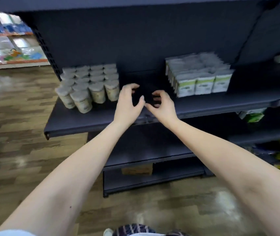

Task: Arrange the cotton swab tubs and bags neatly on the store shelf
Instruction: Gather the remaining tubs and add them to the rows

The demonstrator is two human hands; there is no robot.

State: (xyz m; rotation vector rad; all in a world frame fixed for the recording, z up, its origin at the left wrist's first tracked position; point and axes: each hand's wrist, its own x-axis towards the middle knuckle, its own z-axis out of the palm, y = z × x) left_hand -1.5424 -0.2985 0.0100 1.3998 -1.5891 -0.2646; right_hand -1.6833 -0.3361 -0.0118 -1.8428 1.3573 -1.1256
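Both hands over the shelf point(84, 120) gap: my left hand point(129, 103) and right hand point(164, 107) hover, fingers point(131, 86) loosely curled, pinching nothing. Tubs point(90, 82) blocked at left, bags point(199, 74) rowed at right. I would nudge stray near-row tubs flush, gently.

Dark shelf point(84, 120): looks like painted metal, matt, smooth. Perforated upright point(47, 51) at 10 o'clock, same matt finish. At 10 o'clock the tubs point(88, 84): clear plastic w/ pale paper-like labels on lower half. At 1 o'clock the bags point(199, 74): thin clear film, slight sheen, green/white printed fronts. At 8 o'clock the floor point(25, 108): wood-look planks, glossy, glare patches. At 6 o'clock a box point(136, 169): brown cardboard, dull.
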